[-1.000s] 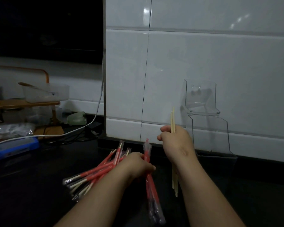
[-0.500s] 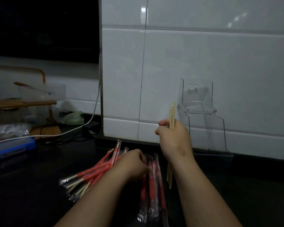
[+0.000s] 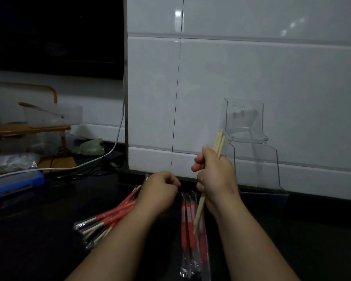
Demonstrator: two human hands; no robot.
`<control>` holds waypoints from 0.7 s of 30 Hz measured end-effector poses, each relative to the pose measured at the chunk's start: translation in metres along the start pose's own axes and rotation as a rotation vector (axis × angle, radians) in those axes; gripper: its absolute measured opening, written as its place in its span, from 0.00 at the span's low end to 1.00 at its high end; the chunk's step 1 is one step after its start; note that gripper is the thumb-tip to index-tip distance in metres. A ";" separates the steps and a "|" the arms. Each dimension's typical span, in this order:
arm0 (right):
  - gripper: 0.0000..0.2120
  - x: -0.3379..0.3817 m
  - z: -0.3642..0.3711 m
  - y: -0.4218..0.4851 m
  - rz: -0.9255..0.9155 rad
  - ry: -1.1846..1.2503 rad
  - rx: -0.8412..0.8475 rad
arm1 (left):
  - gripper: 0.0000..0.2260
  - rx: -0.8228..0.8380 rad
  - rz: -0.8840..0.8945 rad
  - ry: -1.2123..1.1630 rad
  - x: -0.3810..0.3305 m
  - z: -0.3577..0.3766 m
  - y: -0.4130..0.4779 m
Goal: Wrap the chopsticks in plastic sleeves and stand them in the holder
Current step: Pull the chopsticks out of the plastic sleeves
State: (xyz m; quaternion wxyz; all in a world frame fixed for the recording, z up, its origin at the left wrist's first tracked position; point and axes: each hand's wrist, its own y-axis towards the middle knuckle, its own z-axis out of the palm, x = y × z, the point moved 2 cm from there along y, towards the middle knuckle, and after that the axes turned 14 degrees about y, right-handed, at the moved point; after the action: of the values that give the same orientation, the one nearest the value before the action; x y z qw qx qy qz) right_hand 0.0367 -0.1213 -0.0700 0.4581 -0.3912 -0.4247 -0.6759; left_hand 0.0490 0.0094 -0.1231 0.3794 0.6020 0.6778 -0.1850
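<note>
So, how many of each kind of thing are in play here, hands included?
Hands: 2, the left hand and the right hand
Bunch of bare chopsticks, in the right hand's grip: 1
Pile of wrapped chopsticks: 1
Stack of red sleeves: 1
Clear holder: 1
Total: 6

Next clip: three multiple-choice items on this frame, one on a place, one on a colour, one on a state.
1. The clear plastic holder stands: A on a shelf; B against the white tiled wall; C on the floor.
2. The print on the plastic sleeves lying on the dark counter is: A blue; B green; C red.
3. The pale wooden chopsticks in the right hand are: A bare; B sleeved; C broken.
Key: B, it backs onto the tiles; C, red bands show; A, plain wood shows.
</note>
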 end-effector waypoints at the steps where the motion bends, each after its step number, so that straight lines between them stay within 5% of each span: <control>1: 0.15 0.000 0.000 0.000 -0.015 0.021 -0.007 | 0.10 0.008 0.014 -0.038 -0.001 0.000 0.001; 9: 0.17 0.020 0.000 -0.017 -0.253 -0.088 0.000 | 0.28 0.339 0.483 0.573 -0.001 0.027 -0.007; 14: 0.19 0.024 -0.001 -0.024 -0.332 -0.136 0.034 | 0.21 0.548 0.588 0.572 -0.003 0.033 -0.017; 21: 0.15 0.022 0.000 -0.018 -0.255 -0.247 0.049 | 0.20 0.587 0.386 0.544 0.000 0.014 -0.014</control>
State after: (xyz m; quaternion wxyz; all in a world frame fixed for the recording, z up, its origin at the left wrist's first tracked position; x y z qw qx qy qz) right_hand 0.0139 -0.1239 -0.0536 0.3222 -0.4030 -0.5402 -0.6648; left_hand 0.0392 -0.0030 -0.1353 0.0277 0.8265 0.5469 -0.1304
